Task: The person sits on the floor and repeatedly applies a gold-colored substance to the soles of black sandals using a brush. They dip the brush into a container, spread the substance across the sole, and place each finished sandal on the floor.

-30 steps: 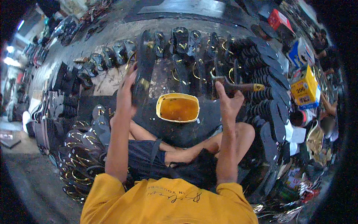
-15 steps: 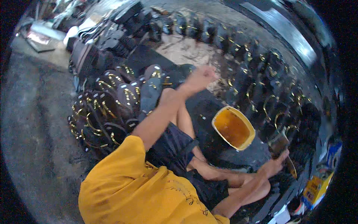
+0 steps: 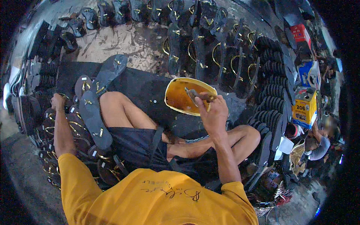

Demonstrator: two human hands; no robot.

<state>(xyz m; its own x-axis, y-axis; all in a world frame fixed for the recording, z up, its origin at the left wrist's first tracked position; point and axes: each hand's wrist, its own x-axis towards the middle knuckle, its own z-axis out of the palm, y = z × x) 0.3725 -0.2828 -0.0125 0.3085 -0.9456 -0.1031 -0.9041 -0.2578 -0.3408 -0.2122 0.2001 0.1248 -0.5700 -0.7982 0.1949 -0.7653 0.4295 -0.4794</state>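
My right hand [image 3: 215,114] grips a paintbrush [image 3: 192,93] by its handle. Its head is over a yellow plastic tub [image 3: 204,83] that holds amber-brown liquid. At the far left, my left hand [image 3: 58,101] is closed beside a heap of dark sandals with gold straps [image 3: 77,129]. What its fingers hold, if anything, is hidden. Between that hand and my bent knee lies a dark grey sandal [image 3: 92,116], with another dark sandal [image 3: 112,71] just beyond it.
Rows of gold-strapped sandals [image 3: 197,48] line the far side. Stacked dark soles [image 3: 273,93] stand to my right, with a yellow-and-blue can [image 3: 304,107] behind them. Another person's arm [image 3: 318,133] shows at the right. A dark mat [image 3: 142,90] lies before my knees.
My view has swung to the right. My right hand has brought the brush from the right side to the tub. My left hand has moved from over the mat to the sandal heap.
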